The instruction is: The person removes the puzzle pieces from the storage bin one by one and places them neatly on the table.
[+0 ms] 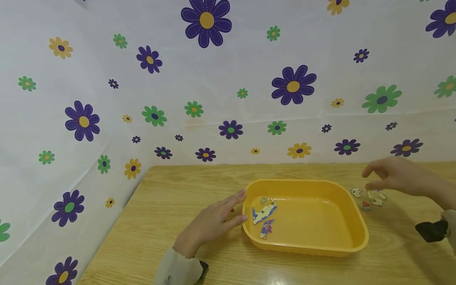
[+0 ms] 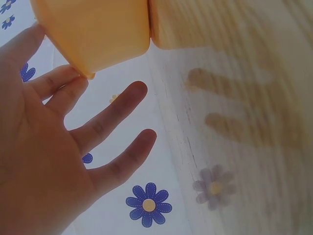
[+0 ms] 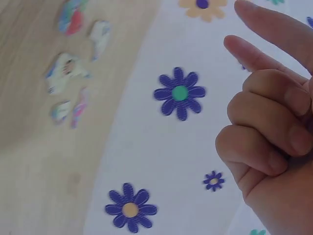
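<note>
A yellow plastic tray stands on the wooden table. Inside it, near the left end, lie a white-and-blue flat cut-out piece, a red-and-purple one and a small greenish one. My left hand touches the tray's left rim with its fingertips, fingers mostly extended and spread in the left wrist view. To the right of the tray, my right hand hovers over several small cut-out pieces. Its thumb and index finger stand apart with nothing between them; the other fingers are bent.
A white cloth printed with flowers hangs behind the table and along its left side. Wood-grain tabletop shows around the tray. In the right wrist view, a red-and-blue piece lies among the loose ones.
</note>
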The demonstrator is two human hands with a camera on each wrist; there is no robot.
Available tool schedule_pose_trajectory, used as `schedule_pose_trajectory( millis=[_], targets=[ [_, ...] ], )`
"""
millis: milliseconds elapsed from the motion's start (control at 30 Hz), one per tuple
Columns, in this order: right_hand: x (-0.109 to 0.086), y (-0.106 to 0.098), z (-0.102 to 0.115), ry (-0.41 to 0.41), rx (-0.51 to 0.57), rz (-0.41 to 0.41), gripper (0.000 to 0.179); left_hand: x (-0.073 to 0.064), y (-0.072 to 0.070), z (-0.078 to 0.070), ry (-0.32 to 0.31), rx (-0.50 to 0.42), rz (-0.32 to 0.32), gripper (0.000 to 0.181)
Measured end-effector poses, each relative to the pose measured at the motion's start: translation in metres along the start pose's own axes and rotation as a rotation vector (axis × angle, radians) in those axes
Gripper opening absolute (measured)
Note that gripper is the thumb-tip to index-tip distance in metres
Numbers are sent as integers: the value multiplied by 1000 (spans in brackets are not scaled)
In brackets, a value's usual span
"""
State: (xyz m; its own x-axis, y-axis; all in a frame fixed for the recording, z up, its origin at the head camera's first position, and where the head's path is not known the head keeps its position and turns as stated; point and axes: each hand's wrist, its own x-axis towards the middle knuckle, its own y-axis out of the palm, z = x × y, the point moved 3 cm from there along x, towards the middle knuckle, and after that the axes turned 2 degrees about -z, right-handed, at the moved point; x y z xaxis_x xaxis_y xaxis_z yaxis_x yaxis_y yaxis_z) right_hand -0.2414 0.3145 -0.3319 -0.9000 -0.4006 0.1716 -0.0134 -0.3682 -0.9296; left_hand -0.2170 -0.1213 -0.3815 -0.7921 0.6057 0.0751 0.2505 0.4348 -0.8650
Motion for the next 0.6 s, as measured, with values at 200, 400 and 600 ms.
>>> schedule_pose_trajectory(
  millis=[200,400,600],
  targets=[
    [4,-3,11,-16,87,-36,23,0,0,1,7,6,-1,60],
    [9,-6,23,-86,163,-86,25,-1,0,1,9,4,-5,59],
    [16,-7,32,-122,213,-100,23,0,-1,0,-2,3,0,60]
  ],
)
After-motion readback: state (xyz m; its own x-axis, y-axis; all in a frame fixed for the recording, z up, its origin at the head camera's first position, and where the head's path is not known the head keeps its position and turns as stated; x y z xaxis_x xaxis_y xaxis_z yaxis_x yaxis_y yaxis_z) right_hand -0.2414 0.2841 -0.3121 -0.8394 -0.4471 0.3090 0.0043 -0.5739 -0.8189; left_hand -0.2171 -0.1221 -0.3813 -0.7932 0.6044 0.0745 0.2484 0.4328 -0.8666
